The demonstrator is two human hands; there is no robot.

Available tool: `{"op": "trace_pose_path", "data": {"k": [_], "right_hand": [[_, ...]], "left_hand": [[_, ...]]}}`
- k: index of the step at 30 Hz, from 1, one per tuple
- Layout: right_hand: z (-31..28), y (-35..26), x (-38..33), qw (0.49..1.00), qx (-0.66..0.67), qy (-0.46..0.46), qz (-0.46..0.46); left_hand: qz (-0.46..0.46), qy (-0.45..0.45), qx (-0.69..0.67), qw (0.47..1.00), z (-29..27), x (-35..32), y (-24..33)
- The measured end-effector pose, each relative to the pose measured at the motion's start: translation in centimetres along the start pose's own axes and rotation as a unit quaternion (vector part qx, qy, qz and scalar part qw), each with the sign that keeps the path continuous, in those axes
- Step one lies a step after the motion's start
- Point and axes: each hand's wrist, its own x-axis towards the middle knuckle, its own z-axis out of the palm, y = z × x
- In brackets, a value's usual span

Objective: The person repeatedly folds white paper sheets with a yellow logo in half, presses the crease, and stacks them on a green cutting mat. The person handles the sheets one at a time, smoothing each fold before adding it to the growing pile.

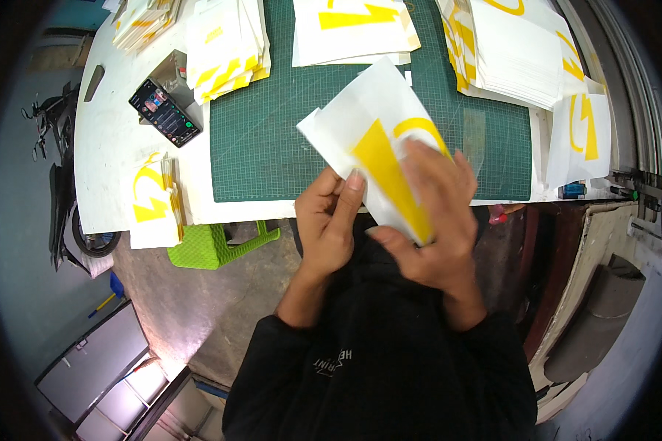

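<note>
A folded white paper piece (pixel 368 95) with bold yellow print is held tilted above the near edge of the green cutting mat (pixel 272 151). My left hand (pixel 329 220) pinches its lower left edge, thumb on top and fingers curled beneath. Over the printed face on the right lies my right hand (pixel 443 220), slightly smeared by motion. Its fingers are stretched out across the paper, with the thumb spread apart near the lower edge. Just beyond the held piece, similar printed pieces (pixel 353 44) lie on the mat.
Stacks of yellow-printed paper stand at the back left (pixel 228 44), back right (pixel 518 59) and near left (pixel 154 202). A phone (pixel 165 110) leans on a grey block. One printed piece (pixel 579 140) overhangs the right edge. Below the table is a green stool (pixel 198 246).
</note>
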Motion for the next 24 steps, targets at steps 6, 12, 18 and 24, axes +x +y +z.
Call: {"op": "trace_pose_path", "data": {"k": [6,12,18,24], "right_hand": [[-4.4,4.4,5.9,0.965,0.255,-0.001,-0.06],[-4.5,6.5,8.0,0.963,0.235,-0.117,-0.058],[-4.2,6.7,6.5,0.936,0.335,-0.106,0.021],[-4.9,5.7,6.5,0.944,0.307,-0.121,0.008]], "left_hand": [[0.126,-0.082,0.308,0.939,-0.8,0.6,3.0],[0.14,-0.127,0.351,0.917,-0.6,0.6,5.4],[0.098,-0.07,0.325,0.938,-2.4,1.1,7.0],[0.005,-0.097,0.282,0.954,-3.4,1.4,7.6]]}}
